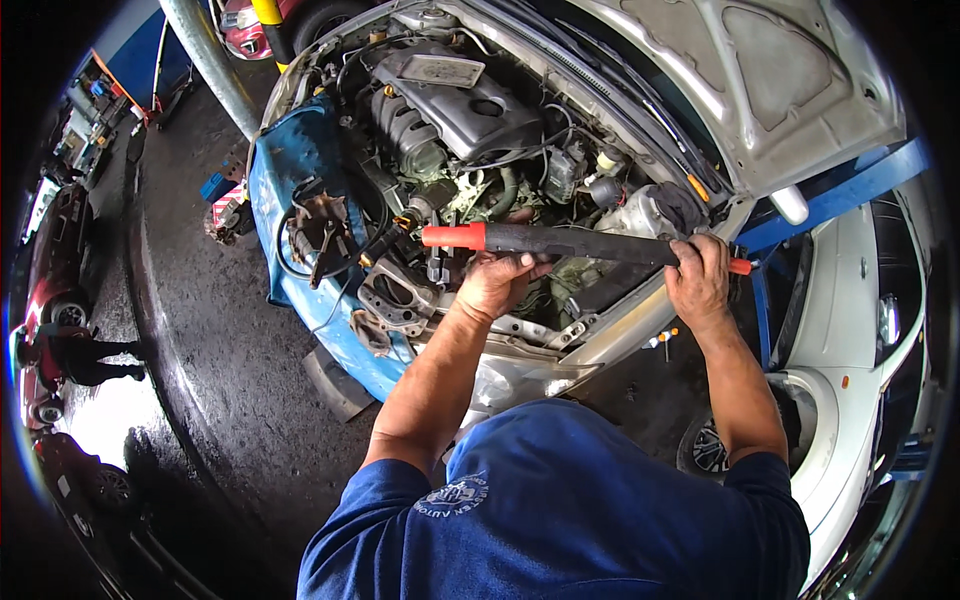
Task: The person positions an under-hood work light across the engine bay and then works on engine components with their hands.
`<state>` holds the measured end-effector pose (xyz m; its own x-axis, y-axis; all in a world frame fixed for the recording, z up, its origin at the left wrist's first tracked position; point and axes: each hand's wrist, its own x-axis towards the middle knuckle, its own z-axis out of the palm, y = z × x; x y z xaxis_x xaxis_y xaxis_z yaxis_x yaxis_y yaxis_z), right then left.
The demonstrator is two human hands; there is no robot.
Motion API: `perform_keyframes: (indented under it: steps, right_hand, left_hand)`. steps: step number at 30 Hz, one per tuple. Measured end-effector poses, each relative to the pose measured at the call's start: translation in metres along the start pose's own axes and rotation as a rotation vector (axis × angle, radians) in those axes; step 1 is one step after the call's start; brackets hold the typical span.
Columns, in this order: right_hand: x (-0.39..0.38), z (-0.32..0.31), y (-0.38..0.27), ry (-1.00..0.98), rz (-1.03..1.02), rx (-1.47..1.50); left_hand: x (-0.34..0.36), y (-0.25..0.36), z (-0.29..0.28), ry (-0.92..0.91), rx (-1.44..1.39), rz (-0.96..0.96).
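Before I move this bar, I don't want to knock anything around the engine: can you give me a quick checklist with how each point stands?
1. Left hand on the black bar: ok, it grips near the wide red end.
2. Right hand on the bar: ok, it grips near the narrow red end.
3. Wide red end apart from the engine parts below: cannot tell from this one view.
4. Hood raised: ok.
5. Hood securely held up: cannot tell, no support can be made out.
6. Blue cover free of loose things: not ok, a dark part lies on it.
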<state>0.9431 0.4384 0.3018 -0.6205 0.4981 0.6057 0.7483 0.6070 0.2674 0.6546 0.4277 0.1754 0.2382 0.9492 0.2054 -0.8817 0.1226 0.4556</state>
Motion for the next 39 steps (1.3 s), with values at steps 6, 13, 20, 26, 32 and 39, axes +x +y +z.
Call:
perform_keyframes:
  steps: [6, 13, 20, 26, 32, 39]
  right_hand:
    - [0.019, 0.009, -0.024, -0.192, 0.041, 0.080]
    - [0.040, -0.051, 0.000, -0.112, 0.401, 0.300]
    - [-0.053, -0.022, 0.067, -0.261, 0.955, 1.079]
    - [-0.057, -0.014, 0.057, -0.253, 1.012, 1.434]
    - [-0.040, -0.033, 0.042, -0.230, 0.994, 1.413]
    - [-0.019, -0.051, 0.018, -0.203, 0.866, 1.624]
  left_hand:
    - [0.020, -0.022, 0.041, 0.403, -0.190, -0.039]
    - [0.025, 0.007, 0.006, 0.410, -0.203, 0.025]
    - [0.029, 0.008, 0.018, 0.203, -0.226, 0.126]
    - [0.028, 0.011, 0.030, 0.189, -0.257, 0.106]
    - [0.033, 0.014, 0.023, 0.313, -0.131, 0.058]
    - [0.053, 0.022, 0.002, 0.320, -0.304, -0.007]
